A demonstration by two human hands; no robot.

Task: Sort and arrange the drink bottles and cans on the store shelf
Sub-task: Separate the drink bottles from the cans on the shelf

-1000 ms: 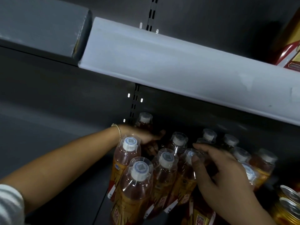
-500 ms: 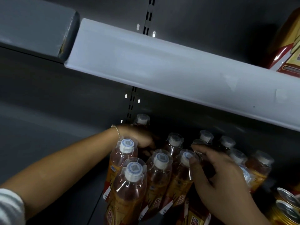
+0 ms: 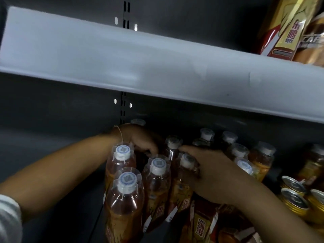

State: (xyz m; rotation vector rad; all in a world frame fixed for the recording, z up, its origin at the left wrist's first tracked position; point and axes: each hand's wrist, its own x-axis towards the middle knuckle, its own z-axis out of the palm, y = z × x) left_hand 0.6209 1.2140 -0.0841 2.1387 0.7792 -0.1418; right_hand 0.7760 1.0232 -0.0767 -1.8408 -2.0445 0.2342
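Several amber drink bottles (image 3: 156, 183) with white caps and yellow-red labels stand crowded on the dark lower shelf (image 3: 52, 155). My left hand (image 3: 140, 139) reaches in from the left behind the front-left bottles, its fingers curled down among the bottles near the back; what it holds is hidden. My right hand (image 3: 208, 171) comes from the lower right and grips a bottle (image 3: 182, 186) in the middle of the group, thumb beside its white cap. Gold-topped cans (image 3: 294, 195) stand at the right edge.
The grey front lip of the upper shelf (image 3: 157, 64) hangs low over the bottles. Red-and-gold cartons (image 3: 287, 27) stand on it at the top right. A red-and-gold carton (image 3: 201, 223) sits in front of the bottles, under my right wrist. The shelf left of the bottles is bare.
My right hand has moved left and closed round the middle bottle. My left hand's fingers have curled further down among the back bottles. The view has shifted right.
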